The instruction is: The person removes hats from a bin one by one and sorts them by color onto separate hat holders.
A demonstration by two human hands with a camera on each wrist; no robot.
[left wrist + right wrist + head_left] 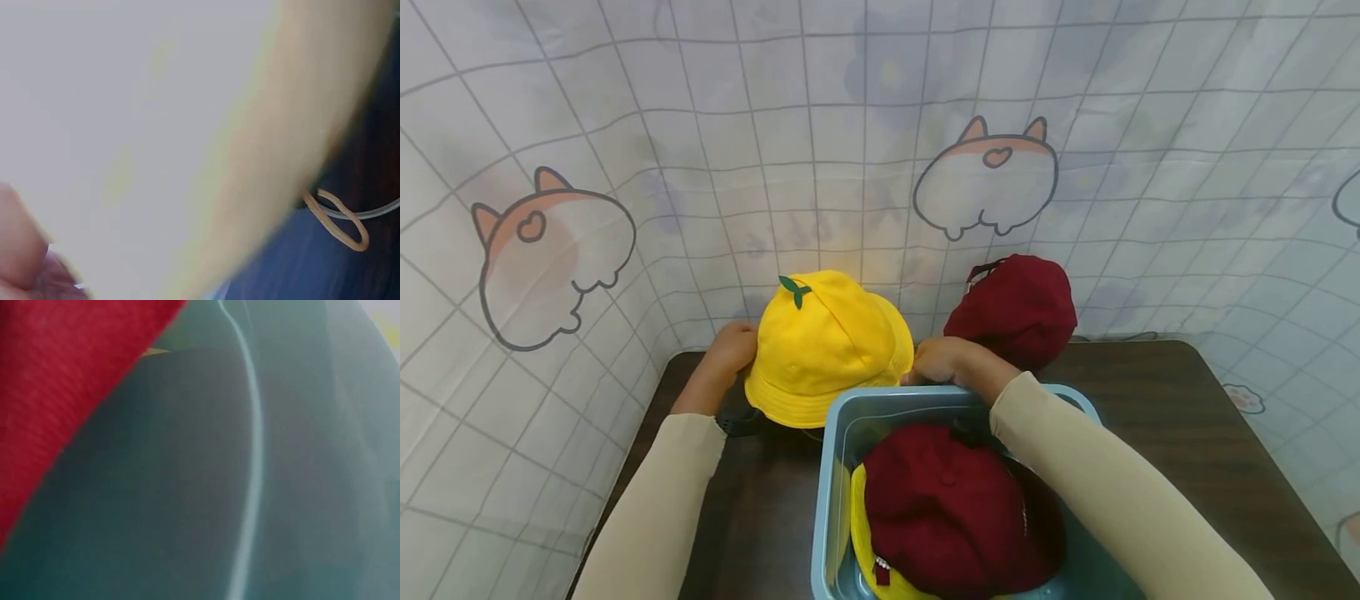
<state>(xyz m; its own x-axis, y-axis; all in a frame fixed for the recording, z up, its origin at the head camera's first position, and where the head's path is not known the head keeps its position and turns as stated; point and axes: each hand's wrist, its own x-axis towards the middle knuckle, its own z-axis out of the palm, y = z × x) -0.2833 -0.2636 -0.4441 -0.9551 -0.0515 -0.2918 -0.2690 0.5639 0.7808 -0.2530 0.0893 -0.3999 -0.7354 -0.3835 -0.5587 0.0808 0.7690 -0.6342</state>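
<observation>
A yellow bucket hat with a green sprout on its crown stands brim down at the back left of the table. At its left edge my left hand grips the brim. My right hand reaches over the tub and pinches the brim's right side, its fingertips partly hidden. In the left wrist view the pale, washed-out hat fills most of the picture, with fingers at lower left. Inside the blue tub, a maroon cap lies over a yellow hat.
Another maroon cap sits at the back, beyond my right hand. A light brown cord loop shows by the hat in the left wrist view. Patterned white cloth hangs behind the dark wooden table.
</observation>
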